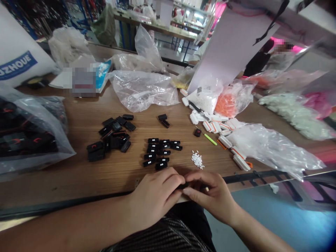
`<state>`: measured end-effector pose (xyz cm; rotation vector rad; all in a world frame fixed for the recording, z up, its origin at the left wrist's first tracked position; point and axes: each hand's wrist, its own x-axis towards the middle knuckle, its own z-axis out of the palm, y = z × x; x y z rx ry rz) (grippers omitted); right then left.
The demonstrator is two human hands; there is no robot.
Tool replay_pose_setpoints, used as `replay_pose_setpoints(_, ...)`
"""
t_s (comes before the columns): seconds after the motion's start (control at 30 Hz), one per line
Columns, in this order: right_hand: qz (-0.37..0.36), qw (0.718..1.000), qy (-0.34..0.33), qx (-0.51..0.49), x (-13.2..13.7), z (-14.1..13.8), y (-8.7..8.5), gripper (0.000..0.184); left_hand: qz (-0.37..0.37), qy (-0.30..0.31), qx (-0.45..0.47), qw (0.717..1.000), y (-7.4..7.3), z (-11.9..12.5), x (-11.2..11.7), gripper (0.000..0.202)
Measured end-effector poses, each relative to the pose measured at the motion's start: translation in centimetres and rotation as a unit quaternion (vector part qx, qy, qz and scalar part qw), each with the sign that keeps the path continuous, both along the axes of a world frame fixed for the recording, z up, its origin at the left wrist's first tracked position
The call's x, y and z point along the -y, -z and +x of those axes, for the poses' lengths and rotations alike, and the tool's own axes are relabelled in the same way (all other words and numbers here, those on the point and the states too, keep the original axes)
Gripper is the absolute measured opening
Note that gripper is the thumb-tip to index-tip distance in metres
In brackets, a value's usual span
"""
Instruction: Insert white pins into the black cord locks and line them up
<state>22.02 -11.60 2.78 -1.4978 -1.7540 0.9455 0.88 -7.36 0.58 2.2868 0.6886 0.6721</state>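
Observation:
At the table's front edge my left hand (160,189) and my right hand (212,194) meet, both closed on one small black plastic piece (183,186). My fingers cover most of it. A tiny white bit (207,189) shows by the curled fingers of my right hand. Just beyond my left hand lie rows of black plastic pieces (160,153), each with two white dots. A small heap of white pegs (197,159) lies past my right hand. Farther left is a loose pile of black plastic pieces (115,133).
A green-handled tool (210,139) lies near a small black block (197,132). White and orange plastic parts (214,126) are strewn to the right beside a clear bag (270,147). On the left stands a bag of black parts (28,133). Another clear bag (144,91) lies behind.

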Motion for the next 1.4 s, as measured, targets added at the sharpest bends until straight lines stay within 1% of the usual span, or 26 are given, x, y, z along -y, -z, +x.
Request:
replay_pose_setpoints(0.07,0.037,0.999,0.018,0.032,-0.9,1.5,-0.1,0.014,0.017,0.006,-0.018,1.0,0.2,0.1,-0.1,0.011)
replay_pose_setpoints(0.13,0.078,0.99,0.079,0.091,-2.1,3.3,-0.1,0.015,0.033,0.012,-0.041,0.999,0.4,0.2,-0.3,0.009)
replay_pose_setpoints(0.17,0.086,0.982,0.108,0.128,-2.8,4.2,0.0,0.017,0.037,0.016,-0.053,0.998,0.5,0.3,-0.3,0.01)
replay_pose_setpoints(0.2,0.084,0.975,0.121,0.167,-3.5,5.0,0.2,0.017,0.038,0.021,-0.067,0.997,0.5,0.3,-0.4,0.011)
replay_pose_setpoints(0.3,0.067,0.959,0.107,0.252,-4.8,6.4,0.8,0.016,0.033,0.029,-0.105,0.994,0.5,0.4,-0.5,0.014)
replay_pose_setpoints(0.43,0.066,0.948,0.073,0.302,-5.2,6.4,1.2,0.016,0.035,0.017,-0.13,0.991,0.3,0.5,-0.5,0.015)
replay_pose_setpoints(0.5,0.091,0.939,0.061,0.326,-5.3,6.5,1.3,0.017,0.04,0.009,-0.14,0.989,0.2,0.5,-0.4,0.015)
replay_pose_setpoints(0.6,0.166,0.907,0.046,0.385,-5.4,7.2,1.5,0.022,0.044,-0.006,-0.155,0.987,0.0,0.6,-0.4,0.014)
replay_pose_setpoints(0.67,0.195,0.892,0.026,0.407,-5.3,7.9,1.6,0.025,0.046,-0.014,-0.158,0.986,-0.1,0.6,-0.4,0.015)
replay_pose_setpoints(0.7,0.192,0.895,0.016,0.403,-5.2,8.2,1.6,0.026,0.047,-0.016,-0.155,0.987,0.0,0.6,-0.4,0.016)
replay_pose_setpoints(0.77,0.16,0.918,0.02,0.361,-4.9,8.6,1.6,0.024,0.051,-0.018,-0.146,0.988,0.1,0.5,-0.4,0.018)
replay_pose_setpoints(0.83,0.115,0.945,0.05,0.301,-4.9,8.9,1.6,0.022,0.055,-0.021,-0.132,0.989,0.2,0.5,-0.4,0.018)
replay_pose_setpoints(0.9,0.081,0.959,0.083,0.257,-5.0,9.0,1.7,0.022,0.059,-0.026,-0.118,0.991,0.3,0.5,-0.5,0.018)
replay_pose_setpoints(1.0,0.066,0.963,0.105,0.24,-5.4,9.0,1.9,0.021,0.066,-0.034,-0.098,0.992,0.5,0.5,-0.5,0.016)
replay_pose_setpoints(1.17,0.063,0.965,0.106,0.231,-5.7,8.9,2.2,0.02,0.059,-0.037,-0.093,0.993,0.6,0.5,-0.6,0.01)
replay_pose_setpoints(1.3,0.05,0.964,0.097,0.242,-5.7,8.5,1.7,0.019,0.049,-0.032,-0.096,0.994,0.4,0.4,-0.6,0.01)
replay_pose_setpoints(1.4,0.045,0.969,0.089,0.224,-5.3,7.2,1.0,0.017,0.043,-0.03,-0.098,0.994,0.4,0.3,-0.6,0.011)
